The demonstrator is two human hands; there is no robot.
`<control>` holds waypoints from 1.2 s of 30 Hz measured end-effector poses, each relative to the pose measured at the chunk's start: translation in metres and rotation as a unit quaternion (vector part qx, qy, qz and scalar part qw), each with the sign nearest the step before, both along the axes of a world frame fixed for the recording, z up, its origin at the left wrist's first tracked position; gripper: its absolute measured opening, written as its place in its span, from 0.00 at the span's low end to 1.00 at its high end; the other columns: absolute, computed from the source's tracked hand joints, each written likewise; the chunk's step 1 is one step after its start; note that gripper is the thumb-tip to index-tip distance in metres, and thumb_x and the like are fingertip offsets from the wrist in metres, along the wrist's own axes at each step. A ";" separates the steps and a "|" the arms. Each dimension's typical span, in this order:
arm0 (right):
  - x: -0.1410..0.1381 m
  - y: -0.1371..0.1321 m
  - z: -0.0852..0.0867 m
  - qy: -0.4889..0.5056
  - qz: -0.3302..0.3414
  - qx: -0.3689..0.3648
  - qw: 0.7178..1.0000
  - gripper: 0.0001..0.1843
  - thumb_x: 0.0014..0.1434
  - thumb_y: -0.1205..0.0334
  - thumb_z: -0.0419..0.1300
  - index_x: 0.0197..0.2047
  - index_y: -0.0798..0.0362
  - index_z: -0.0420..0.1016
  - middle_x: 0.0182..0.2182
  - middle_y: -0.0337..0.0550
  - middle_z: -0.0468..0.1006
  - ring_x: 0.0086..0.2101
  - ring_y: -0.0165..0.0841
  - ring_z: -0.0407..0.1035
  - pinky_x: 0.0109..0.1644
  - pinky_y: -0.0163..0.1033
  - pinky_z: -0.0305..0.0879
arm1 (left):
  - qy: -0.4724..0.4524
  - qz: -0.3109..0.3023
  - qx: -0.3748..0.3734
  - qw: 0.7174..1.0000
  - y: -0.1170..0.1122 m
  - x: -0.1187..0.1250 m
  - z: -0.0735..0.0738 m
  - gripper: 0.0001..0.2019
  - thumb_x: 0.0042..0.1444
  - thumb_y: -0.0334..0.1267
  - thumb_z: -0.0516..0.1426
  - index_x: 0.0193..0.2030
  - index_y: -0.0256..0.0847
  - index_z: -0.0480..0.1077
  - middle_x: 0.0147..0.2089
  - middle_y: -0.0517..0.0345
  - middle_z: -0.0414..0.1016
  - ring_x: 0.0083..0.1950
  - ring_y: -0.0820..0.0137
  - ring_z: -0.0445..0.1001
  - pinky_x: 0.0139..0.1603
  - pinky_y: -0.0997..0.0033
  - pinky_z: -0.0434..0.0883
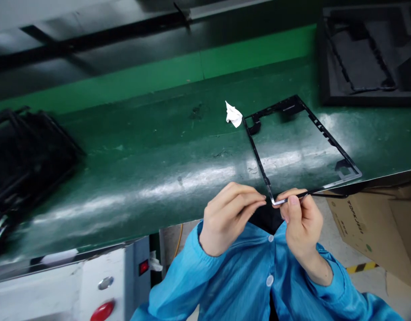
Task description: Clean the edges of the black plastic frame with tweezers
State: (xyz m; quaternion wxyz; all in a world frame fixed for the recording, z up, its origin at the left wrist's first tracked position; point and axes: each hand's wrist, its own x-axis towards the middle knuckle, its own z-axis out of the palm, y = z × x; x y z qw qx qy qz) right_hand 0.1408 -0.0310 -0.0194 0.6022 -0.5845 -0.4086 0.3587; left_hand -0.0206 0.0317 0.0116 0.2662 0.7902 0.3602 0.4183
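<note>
left hand [230, 214] pinching near corner of black frame [259, 156] at 6 o'clock | right hand [300, 223] clamping same corner opposite | frame lying on green belt [158, 169], reaching toward 1 o'clock | step: possibly peeling pale strip [279, 202]; next needing steady fine pull

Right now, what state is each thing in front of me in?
frame: flat on the belt, near corner over the edge.
left hand: pinched shut at that corner.
right hand: pinching the frame's near edge.
paper scrap: crumpled, loose on the belt.
tray: holds a dark part.
</note>
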 end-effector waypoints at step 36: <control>0.013 0.008 0.026 0.122 0.189 -0.043 0.973 0.18 0.79 0.53 0.50 0.38 0.50 0.72 0.29 0.36 0.70 0.25 0.27 0.65 0.27 0.34 0.60 | 0.148 -0.140 0.102 0.974 0.001 -0.014 0.031 0.07 0.76 0.31 0.52 0.50 0.38 0.71 0.42 0.54 0.80 0.38 0.70 0.76 0.41 0.69 0.73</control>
